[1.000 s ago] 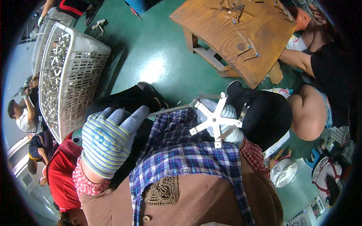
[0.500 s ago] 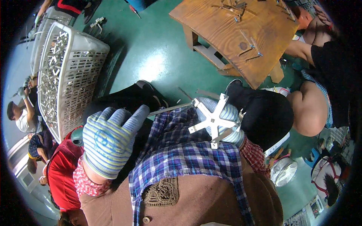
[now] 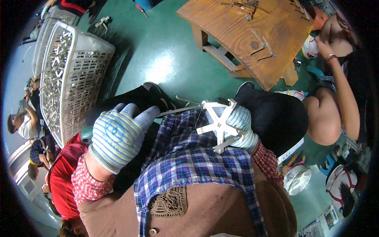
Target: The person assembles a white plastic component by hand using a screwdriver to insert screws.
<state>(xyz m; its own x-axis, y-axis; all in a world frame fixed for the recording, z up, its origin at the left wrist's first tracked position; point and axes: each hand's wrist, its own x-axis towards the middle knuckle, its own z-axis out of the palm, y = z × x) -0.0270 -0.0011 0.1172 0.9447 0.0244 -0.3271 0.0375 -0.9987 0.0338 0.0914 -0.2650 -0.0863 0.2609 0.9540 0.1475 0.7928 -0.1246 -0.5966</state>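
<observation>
Green floor (image 3: 166, 51) lies open at twelve o'clock between the white slatted basket (image 3: 75, 79) at ten and the wooden surface (image 3: 252, 35) at one, while the right hand (image 3: 237, 124) grips a white star-shaped part (image 3: 219, 125) and the gloved left hand (image 3: 118, 136) rests open-fingered on the lap.

The gloved left hand (image 3: 118, 136) is spreading flat, fingers extended forward; the gloved right hand (image 3: 237, 126) is curling closed in a grip.
</observation>
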